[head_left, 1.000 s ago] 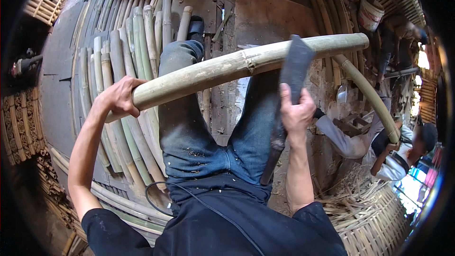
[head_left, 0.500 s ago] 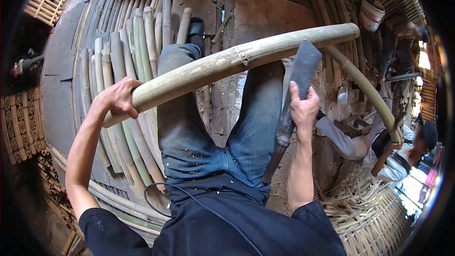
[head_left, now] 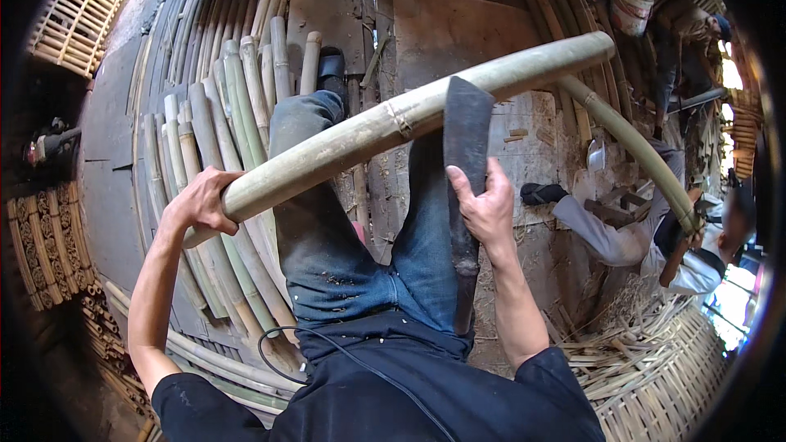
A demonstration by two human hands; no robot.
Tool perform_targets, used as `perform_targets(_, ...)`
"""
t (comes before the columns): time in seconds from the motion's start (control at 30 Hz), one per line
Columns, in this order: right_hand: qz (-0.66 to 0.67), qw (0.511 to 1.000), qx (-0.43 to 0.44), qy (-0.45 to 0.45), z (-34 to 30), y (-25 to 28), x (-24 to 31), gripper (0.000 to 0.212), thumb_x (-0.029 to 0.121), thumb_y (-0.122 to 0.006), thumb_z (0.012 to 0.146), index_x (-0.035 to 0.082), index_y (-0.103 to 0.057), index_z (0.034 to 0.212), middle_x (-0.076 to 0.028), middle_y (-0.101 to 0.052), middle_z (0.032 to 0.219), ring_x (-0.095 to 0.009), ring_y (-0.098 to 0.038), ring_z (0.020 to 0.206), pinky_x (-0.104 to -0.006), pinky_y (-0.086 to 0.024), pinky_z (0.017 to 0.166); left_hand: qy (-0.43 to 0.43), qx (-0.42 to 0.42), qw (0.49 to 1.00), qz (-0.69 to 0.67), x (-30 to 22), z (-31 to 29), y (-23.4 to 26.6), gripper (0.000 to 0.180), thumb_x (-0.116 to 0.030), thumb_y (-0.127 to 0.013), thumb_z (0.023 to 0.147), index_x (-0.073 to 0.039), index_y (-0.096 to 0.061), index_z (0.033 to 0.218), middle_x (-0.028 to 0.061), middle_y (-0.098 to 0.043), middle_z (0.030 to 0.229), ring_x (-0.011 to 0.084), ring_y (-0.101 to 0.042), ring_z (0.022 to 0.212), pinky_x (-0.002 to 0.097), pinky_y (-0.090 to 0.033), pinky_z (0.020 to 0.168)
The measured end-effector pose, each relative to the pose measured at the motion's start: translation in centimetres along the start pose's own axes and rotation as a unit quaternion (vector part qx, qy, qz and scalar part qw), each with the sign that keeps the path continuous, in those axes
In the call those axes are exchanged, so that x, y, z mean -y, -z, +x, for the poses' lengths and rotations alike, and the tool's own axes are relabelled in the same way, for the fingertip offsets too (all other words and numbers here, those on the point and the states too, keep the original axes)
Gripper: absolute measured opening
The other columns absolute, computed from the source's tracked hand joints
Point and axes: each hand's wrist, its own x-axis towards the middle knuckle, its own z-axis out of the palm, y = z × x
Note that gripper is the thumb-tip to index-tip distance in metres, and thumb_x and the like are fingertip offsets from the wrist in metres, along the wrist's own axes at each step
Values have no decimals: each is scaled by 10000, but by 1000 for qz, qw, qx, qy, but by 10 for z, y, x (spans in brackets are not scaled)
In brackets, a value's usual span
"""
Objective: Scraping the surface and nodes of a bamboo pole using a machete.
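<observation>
Across the lap, left hand [head_left: 199, 202] gripping bamboo pole [head_left: 409, 119], right hand [head_left: 485, 206] clasping machete [head_left: 465, 147], handle hidden

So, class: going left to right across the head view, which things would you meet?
Woven panel → left hand → bamboo pole → blade → right hand → seated person

1. One big bamboo pole [head_left: 393, 127] sits across the middle, from 9 o'clock up toward 1 o'clock.
2. One flat dark blade [head_left: 465, 139] is at the middle.
3. Two hands hold these: the left hand [head_left: 201, 200] at 9 o'clock and the right hand [head_left: 487, 209] near the middle.
4. About ten cut bamboo poles [head_left: 221, 131] lie at 10 o'clock; the exact count is hard to tell.
5. One white bucket [head_left: 632, 6] is at 1 o'clock.
6. Two other people are at 3 o'clock.
</observation>
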Motion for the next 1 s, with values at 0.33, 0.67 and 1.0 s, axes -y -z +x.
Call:
perform_targets(0.33,70,995,35,-56,-9,-31,29,368,246,-880,936,-24,-680,1085,-138,-796,824,-150,-755,724,-333,-579,667,16,-123,984,129,2,-24,-24,885,-193,-830,504,-92,-710,1375,163,-745,1219,406,-722,1096,476,-599,988)
perform_targets(0.67,213,976,32,-17,0,-28,32,1030,81,-847,954,30,-197,1751,-191,-824,1045,-174,-790,825,-255,-612,705,-2,-351,908,228,9,-28,-80,783,-155,-942,591,-98,-677,1326,139,-744,1134,353,-739,1017,457,-597,902)
perform_targets(1.0,114,974,-181,72,20,37,-17,824,21,-867,907,-89,-459,1615,-187,-742,1343,-222,-762,1078,-325,-616,984,-23,-232,954,188,10,-14,-46,623,-174,-904,574,-59,-689,1146,163,-756,967,379,-751,882,472,-608,813)
